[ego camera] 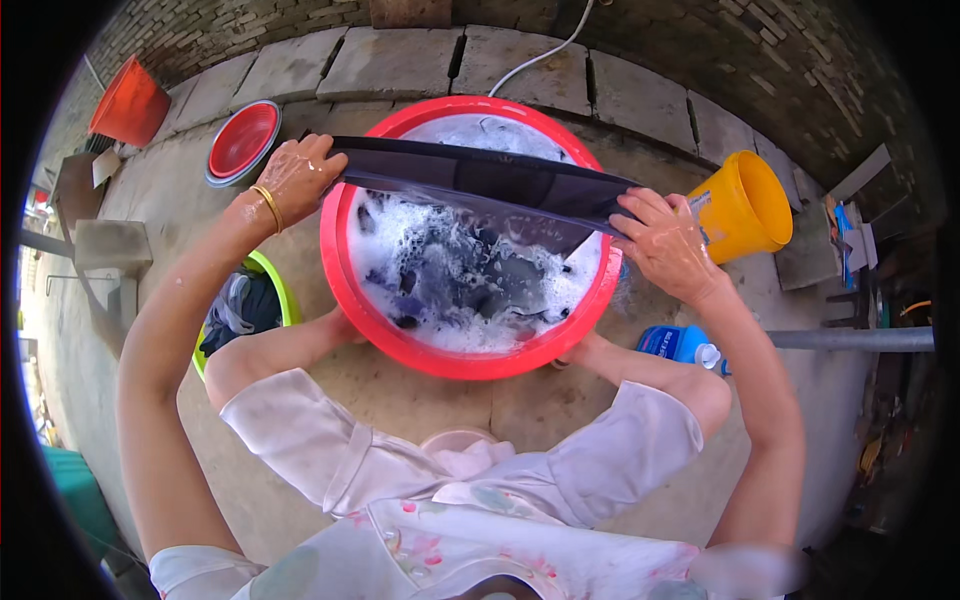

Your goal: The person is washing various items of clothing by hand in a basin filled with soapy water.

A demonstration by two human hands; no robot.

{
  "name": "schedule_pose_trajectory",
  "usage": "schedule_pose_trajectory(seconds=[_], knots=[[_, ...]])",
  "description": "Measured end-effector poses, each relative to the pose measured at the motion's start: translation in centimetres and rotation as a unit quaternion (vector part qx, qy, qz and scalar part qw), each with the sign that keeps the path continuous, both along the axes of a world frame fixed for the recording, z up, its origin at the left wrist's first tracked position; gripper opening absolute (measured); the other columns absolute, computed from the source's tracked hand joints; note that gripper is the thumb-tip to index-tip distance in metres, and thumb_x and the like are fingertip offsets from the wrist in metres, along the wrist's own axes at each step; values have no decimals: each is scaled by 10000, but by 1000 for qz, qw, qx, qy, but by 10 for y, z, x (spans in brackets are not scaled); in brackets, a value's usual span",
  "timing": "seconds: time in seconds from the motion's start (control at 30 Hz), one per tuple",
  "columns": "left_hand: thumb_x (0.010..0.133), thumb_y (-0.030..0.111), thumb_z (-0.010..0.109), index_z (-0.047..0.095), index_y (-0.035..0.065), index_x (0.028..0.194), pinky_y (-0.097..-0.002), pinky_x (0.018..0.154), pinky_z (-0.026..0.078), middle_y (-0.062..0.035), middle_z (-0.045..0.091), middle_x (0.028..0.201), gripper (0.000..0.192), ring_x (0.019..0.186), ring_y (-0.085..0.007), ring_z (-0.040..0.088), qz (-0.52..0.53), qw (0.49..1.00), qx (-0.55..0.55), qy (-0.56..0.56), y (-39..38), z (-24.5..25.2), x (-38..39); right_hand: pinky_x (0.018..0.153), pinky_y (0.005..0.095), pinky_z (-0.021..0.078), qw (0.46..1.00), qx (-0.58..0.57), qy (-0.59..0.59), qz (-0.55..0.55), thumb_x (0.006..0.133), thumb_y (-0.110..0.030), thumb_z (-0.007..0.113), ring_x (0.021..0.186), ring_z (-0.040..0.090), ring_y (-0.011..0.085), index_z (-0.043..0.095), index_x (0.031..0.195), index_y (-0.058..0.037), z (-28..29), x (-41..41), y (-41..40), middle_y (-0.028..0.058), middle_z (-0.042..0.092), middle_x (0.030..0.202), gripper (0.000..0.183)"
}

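Note:
A wet black cloth garment is stretched taut between my two hands, above a large red plastic tub. My left hand grips its left end beyond the tub's upper left rim; a gold bangle is on that wrist. My right hand is closed on the other end, over the tub's right rim. The garment's lower edge hangs towards the water. Foamy, soapy water fills the tub, with dark cloth partly under the suds. How much of the garment is submerged cannot be told.
A lime-green basin with dark clothes stands left of the tub. Stacked basins and an orange-red bucket are at the upper left. To the right are a yellow bucket and a blue detergent bottle. A white hose runs behind the tub.

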State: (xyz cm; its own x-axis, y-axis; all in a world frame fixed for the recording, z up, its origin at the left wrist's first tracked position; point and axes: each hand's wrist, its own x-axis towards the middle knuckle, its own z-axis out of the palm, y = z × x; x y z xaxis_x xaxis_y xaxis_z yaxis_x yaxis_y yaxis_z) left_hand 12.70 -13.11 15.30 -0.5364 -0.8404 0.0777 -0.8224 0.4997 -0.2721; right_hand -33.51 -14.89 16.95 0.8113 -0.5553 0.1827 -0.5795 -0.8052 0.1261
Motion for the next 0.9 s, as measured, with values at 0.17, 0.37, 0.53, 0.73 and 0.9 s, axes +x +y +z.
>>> schedule_pose_trajectory(seconds=[0.17, 0.37, 0.53, 0.73, 0.9], knots=[[771, 157, 534, 575, 87, 896, -390, 678, 427, -114, 524, 868, 149, 888, -267, 532, 25, 998, 55, 6, 2, -55, -33, 831, 465, 371, 994, 79, 27, -65, 842, -313, 557, 1098, 481, 232, 597, 1123, -116, -67, 11, -13, 118, 504, 1219, 345], [774, 185, 506, 630, 85, 839, -382, 706, 447, -149, 504, 922, 172, 906, -292, 510, 50, 975, 216, 13, 16, -256, -94, 792, 507, 408, 919, 320, 123, -196, 841, -287, 546, 1011, 513, 270, 636, 975, -96, -267, 55, -16, 106, 561, 997, 250], [850, 214, 472, 662, 72, 1010, -408, 793, 482, -305, 391, 1306, 286, 1002, -338, 562, 154, 925, 346, 21, 32, -364, -176, 797, 492, 427, 895, 372, 21, -245, 828, -250, 540, 1002, 534, 286, 659, 920, -91, -381, 123, 29, 111, 580, 987, 219], [830, 200, 497, 651, 128, 1016, -426, 845, 438, -140, 478, 1260, 252, 1057, -316, 545, 149, 870, 470, -15, 38, -391, -163, 744, 486, 460, 831, 490, -36, -262, 759, -157, 486, 791, 607, 399, 629, 853, -52, -424, 87, 35, 211, 629, 840, 201], [836, 269, 517, 655, 117, 958, -439, 805, 430, -44, 542, 1128, 239, 946, -237, 571, 71, 913, 401, -20, 40, -335, -114, 767, 517, 412, 868, 437, 50, -229, 813, -246, 507, 824, 621, 333, 638, 861, -105, -377, 44, 21, 141, 650, 852, 199]])
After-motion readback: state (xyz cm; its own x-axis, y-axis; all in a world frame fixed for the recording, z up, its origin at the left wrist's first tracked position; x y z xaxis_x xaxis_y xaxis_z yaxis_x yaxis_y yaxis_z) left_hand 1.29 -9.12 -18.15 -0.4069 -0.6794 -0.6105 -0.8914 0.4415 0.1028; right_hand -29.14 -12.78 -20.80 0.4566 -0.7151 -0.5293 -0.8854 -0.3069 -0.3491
